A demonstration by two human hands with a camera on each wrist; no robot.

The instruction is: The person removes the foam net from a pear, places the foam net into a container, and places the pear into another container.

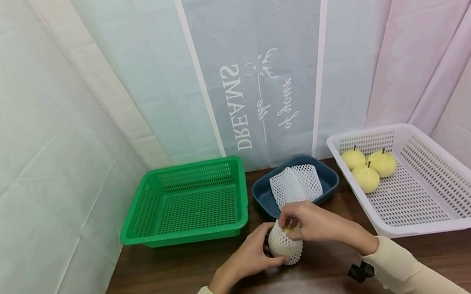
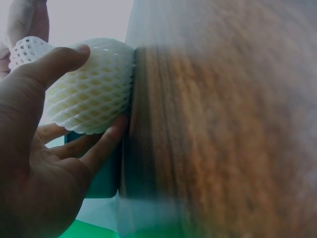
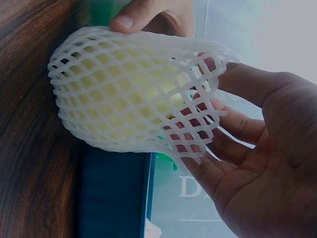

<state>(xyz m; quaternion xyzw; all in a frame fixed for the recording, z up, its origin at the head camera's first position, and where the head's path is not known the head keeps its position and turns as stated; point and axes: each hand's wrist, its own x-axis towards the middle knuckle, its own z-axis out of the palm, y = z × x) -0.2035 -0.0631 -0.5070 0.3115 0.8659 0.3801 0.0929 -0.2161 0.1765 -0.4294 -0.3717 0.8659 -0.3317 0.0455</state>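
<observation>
A yellow pear [image 1: 287,231] stands on the table, wrapped in a white foam net sleeve [image 3: 114,96] whose mesh lets its skin show through. My left hand [image 1: 251,254] holds the wrapped pear low on its side, thumb on one side and fingers around the other, as the left wrist view shows. At the top, my right hand [image 1: 316,222] grips the loose upper edge of the net, with fingertips inside the opening in the right wrist view. More white foam nets [image 1: 295,185] lie in a blue basin [image 1: 264,198] just behind the hands.
A green plastic basket [image 1: 201,234] stands at the back left. To the right is a white basket [image 1: 448,224] with three unwrapped pears [image 1: 366,178] in its left corner. The brown wooden table [image 1: 170,284] runs up to a printed curtain [image 1: 260,16].
</observation>
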